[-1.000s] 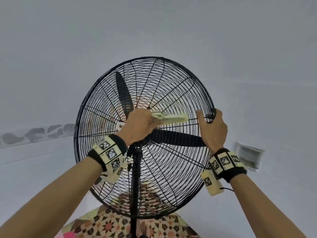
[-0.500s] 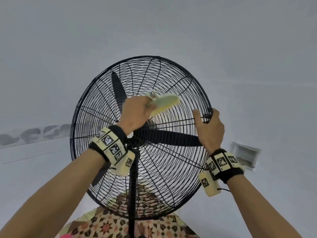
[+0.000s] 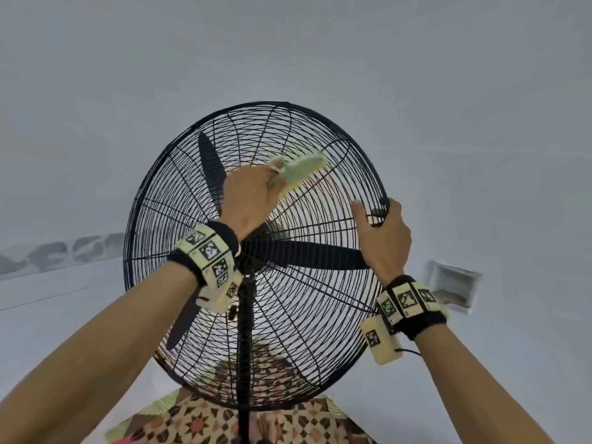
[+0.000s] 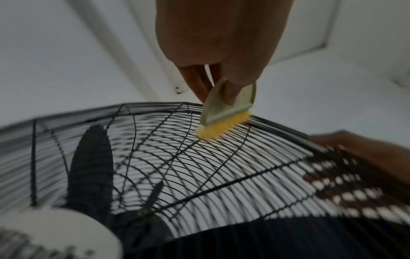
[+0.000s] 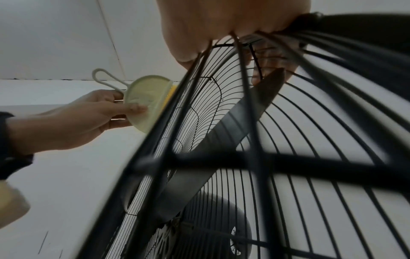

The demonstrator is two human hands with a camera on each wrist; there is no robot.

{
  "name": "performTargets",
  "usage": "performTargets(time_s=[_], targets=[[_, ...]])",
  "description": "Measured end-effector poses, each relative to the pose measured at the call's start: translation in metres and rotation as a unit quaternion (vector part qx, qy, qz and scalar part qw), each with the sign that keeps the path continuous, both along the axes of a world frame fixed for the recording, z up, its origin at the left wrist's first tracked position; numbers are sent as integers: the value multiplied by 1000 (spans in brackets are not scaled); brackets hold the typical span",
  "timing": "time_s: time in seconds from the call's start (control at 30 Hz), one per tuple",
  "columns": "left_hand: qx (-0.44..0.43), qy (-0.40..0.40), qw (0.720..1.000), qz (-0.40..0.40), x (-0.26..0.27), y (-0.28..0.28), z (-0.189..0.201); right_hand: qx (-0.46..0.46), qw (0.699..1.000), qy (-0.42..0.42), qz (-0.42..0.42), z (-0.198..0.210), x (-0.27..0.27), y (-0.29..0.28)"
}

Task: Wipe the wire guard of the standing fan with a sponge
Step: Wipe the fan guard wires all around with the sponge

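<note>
The left hand (image 3: pixel 250 200) pinches the pale green-backed yellow sponge (image 4: pixel 221 129) against the black wire guard (image 3: pixel 320 315) near its upper rim; the right hand (image 3: pixel 382 238) clasps the rim. Snagging wires could tear the sponge.

One standing fan (image 3: pixel 256 251) is in view, with one wire guard (image 3: pixel 320 299) and three dark blades (image 3: pixel 209 165) behind it, one of them running out toward the right hand's (image 3: pixel 382 238) grip on the rim. One sponge (image 3: pixel 301 169) (yellow pad on a pale green holder) sits in the left hand's (image 3: pixel 248 200) grip. Two hands show, and each wrist carries one marker band (image 3: pixel 209 256), two in all.
</note>
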State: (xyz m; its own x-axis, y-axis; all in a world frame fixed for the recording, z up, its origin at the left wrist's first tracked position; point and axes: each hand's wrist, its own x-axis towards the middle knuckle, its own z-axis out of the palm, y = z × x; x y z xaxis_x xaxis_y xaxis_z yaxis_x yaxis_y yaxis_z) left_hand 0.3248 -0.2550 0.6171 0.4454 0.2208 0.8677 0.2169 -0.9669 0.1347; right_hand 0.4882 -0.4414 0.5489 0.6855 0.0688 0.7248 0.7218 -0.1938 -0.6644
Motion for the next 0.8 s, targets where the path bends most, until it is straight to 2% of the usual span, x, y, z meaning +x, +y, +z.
performTargets(time_s=[0.07, 0.1, 0.13, 0.17, 0.23, 0.3, 0.33, 0.43, 0.47, 0.53, 0.6, 0.67, 0.73, 0.8], targets=[[40, 105, 991, -69, -3, 0, -8, 3, 1000, 4, -1, 0, 4, -2], [55, 139, 984, -95, -6, 2, -11, 3, 1000, 7, 1, -1, 5, -3], [64, 141, 982, -106, -8, 4, -12, 2, 1000, 7, 4, -2, 5, -3], [57, 106, 987, -104, -8, 5, -8, 3, 1000, 4, 6, -2, 5, -3], [30, -11, 998, -60, -8, 7, 3, 0, 1000, 2, 11, -3, 2, -1], [30, -55, 998, -33, -5, 5, 7, -7, 1000, 5, 12, -2, 1, 2], [37, -27, 998, -39, -5, 2, 7, -8, 1000, 4, 8, -2, 1, 1], [58, 161, 982, -78, -5, -14, 2, 6, 1000, -6, -6, -5, 9, -1], [73, 185, 977, -80, -5, -18, 1, 12, 1000, -8, -6, -6, 11, -2], [77, 136, 986, -58, -1, -24, 7, 19, 1000, -13, -3, -8, 12, -2], [34, 42, 999, -3, 3, -23, 17, 20, 1000, -15, -1, -8, 9, -1], [8, -17, 999, 45, 3, -21, 18, 16, 1000, -14, 1, -7, 7, -1], [15, -4, 999, 42, 3, -21, 7, 17, 1000, -12, 1, -7, 7, 0], [41, 82, 996, -19, 0, -27, -7, 22, 1000, -10, -1, -7, 12, 0]])
